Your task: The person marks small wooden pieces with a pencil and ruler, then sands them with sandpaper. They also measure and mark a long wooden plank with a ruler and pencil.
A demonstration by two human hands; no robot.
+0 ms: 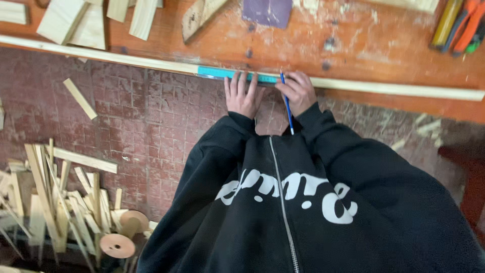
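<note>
A long pale wooden strip [126, 58] lies along the front edge of an orange-brown workbench [384, 55]. A teal ruler [217, 73] rests on the strip. My left hand [242, 95] lies flat, fingers spread, pressing on the ruler. My right hand [299, 92] grips a blue pencil [287, 106] whose tip touches the strip at the ruler's right end. Black sleeves and a zipped black hooded top fill the lower view.
Wood offcuts [76, 23] and a purple sandpaper sheet [267, 11] lie on the bench; orange-handled tools [462, 25] sit at the top right. On the red tiled floor lie a loose stick [80, 98], a scrap wood pile [55, 197] and round wooden discs [117, 245].
</note>
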